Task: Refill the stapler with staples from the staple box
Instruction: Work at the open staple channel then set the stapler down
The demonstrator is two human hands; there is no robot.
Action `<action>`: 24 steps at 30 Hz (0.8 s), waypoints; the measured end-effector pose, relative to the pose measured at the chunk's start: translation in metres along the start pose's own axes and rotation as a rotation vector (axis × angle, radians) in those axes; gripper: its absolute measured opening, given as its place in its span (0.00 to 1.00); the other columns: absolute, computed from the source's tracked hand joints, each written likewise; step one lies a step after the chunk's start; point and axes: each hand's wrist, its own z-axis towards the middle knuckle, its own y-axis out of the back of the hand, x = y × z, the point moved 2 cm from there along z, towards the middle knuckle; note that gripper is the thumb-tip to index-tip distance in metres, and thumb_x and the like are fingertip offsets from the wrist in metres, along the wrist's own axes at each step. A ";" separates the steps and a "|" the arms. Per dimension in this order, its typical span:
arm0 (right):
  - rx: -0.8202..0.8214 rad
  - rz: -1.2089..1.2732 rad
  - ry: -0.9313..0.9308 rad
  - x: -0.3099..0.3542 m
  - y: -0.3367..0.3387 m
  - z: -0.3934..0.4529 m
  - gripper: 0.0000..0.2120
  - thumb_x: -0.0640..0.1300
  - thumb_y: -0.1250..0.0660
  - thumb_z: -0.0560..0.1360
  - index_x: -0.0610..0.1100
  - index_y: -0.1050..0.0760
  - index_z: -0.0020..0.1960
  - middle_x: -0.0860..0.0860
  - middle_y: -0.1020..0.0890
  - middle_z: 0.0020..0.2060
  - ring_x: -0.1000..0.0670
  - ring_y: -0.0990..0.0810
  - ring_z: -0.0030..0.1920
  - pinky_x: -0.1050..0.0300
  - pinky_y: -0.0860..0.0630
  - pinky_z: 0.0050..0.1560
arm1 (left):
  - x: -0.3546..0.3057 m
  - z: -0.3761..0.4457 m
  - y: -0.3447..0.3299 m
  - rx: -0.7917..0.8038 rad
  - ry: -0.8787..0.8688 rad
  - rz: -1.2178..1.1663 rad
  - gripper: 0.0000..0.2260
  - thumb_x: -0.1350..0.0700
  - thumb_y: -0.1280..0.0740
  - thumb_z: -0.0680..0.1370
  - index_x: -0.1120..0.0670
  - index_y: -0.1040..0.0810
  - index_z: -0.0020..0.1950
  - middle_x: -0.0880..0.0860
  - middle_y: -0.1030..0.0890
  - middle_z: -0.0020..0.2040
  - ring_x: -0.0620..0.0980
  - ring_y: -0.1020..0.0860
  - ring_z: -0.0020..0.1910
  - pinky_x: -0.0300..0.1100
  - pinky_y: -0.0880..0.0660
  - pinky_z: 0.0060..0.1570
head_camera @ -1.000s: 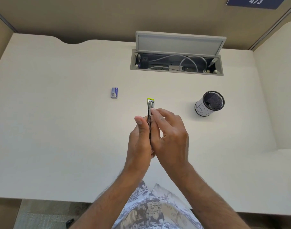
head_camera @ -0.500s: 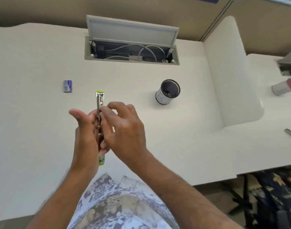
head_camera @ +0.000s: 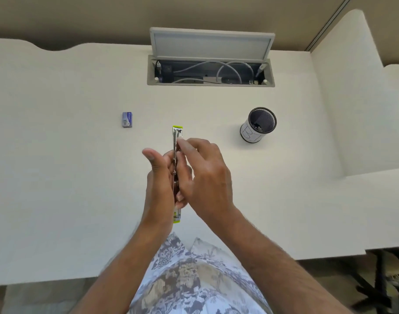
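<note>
The stapler (head_camera: 177,141) is up in the air over the white surface (head_camera: 58,177), held long-ways and pointing away from the person. It looks open, with the shiny metal part showing. If the fingers slip on that thin metal, the stapler could snap shut and pinch a finger, or it could drop onto the surface. The spring part inside could also jump back fast. The staple box (head_camera: 127,119) sits on the surface well off to the left, and no hand is near it, so staples have not been taken yet, I think.

The left hand (head_camera: 159,177) is wrapped round the middle of the stapler, with its thumb sticking up and free. The right hand (head_camera: 205,175) is curled over from the other side, and its fingertips (head_camera: 181,142) pinch the metal near the far end. Both arms reach forward and meet in the middle
</note>
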 end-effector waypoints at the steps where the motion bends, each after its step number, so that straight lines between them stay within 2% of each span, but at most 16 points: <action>1: 0.007 -0.011 0.009 0.000 0.000 -0.001 0.13 0.40 0.32 0.79 0.43 0.18 0.62 0.48 0.16 0.52 0.46 0.20 0.49 0.56 0.23 0.41 | 0.000 0.000 0.000 -0.005 -0.003 0.003 0.49 0.15 0.46 0.63 0.57 0.20 0.57 0.51 0.35 0.29 0.44 0.38 0.22 0.33 0.41 0.23; 5: 0.039 -0.039 0.030 0.001 0.001 -0.001 0.15 0.40 0.32 0.78 0.44 0.18 0.64 0.48 0.17 0.52 0.46 0.21 0.47 0.58 0.25 0.39 | 0.001 0.000 0.001 -0.001 -0.019 0.021 0.49 0.15 0.46 0.64 0.59 0.21 0.56 0.52 0.36 0.29 0.45 0.38 0.22 0.33 0.40 0.22; 9: 0.012 0.012 -0.010 0.001 0.003 0.001 0.10 0.40 0.31 0.78 0.42 0.17 0.58 0.48 0.16 0.51 0.46 0.20 0.49 0.54 0.21 0.44 | 0.000 0.000 0.002 0.014 -0.013 0.008 0.50 0.15 0.46 0.63 0.58 0.20 0.58 0.50 0.34 0.29 0.44 0.38 0.22 0.33 0.40 0.22; 11: 0.021 0.053 -0.030 0.001 0.005 0.004 0.10 0.41 0.31 0.79 0.41 0.19 0.59 0.48 0.16 0.49 0.47 0.21 0.49 0.54 0.22 0.48 | 0.000 0.000 0.001 0.038 -0.016 0.002 0.44 0.15 0.47 0.64 0.50 0.17 0.55 0.49 0.33 0.29 0.43 0.38 0.22 0.33 0.40 0.22; 13: 0.053 0.051 -0.039 0.002 0.008 0.010 0.14 0.42 0.33 0.80 0.41 0.21 0.65 0.48 0.17 0.48 0.47 0.21 0.48 0.55 0.23 0.47 | 0.000 -0.001 -0.001 0.058 -0.018 0.009 0.41 0.15 0.48 0.65 0.45 0.16 0.54 0.49 0.33 0.29 0.44 0.39 0.23 0.33 0.40 0.23; 18: 0.087 0.054 -0.057 0.001 0.014 0.023 0.11 0.42 0.32 0.80 0.42 0.18 0.60 0.48 0.17 0.46 0.45 0.20 0.48 0.50 0.21 0.43 | 0.001 -0.003 -0.001 0.042 -0.020 0.023 0.45 0.15 0.46 0.64 0.52 0.19 0.54 0.52 0.35 0.30 0.45 0.39 0.23 0.35 0.41 0.23; 21: 0.148 0.136 -0.090 -0.005 0.017 0.029 0.09 0.40 0.29 0.78 0.41 0.18 0.57 0.49 0.16 0.44 0.47 0.21 0.43 0.53 0.23 0.46 | 0.002 -0.003 -0.001 0.044 -0.023 0.042 0.48 0.15 0.46 0.64 0.54 0.19 0.59 0.50 0.33 0.30 0.45 0.39 0.23 0.35 0.41 0.23; 24: 0.214 0.260 -0.140 -0.010 0.017 0.037 0.07 0.38 0.27 0.75 0.40 0.17 0.54 0.50 0.16 0.42 0.50 0.21 0.39 0.65 0.27 0.42 | 0.002 -0.003 0.002 0.030 -0.025 0.044 0.49 0.15 0.46 0.64 0.57 0.21 0.58 0.49 0.26 0.34 0.45 0.37 0.24 0.36 0.42 0.23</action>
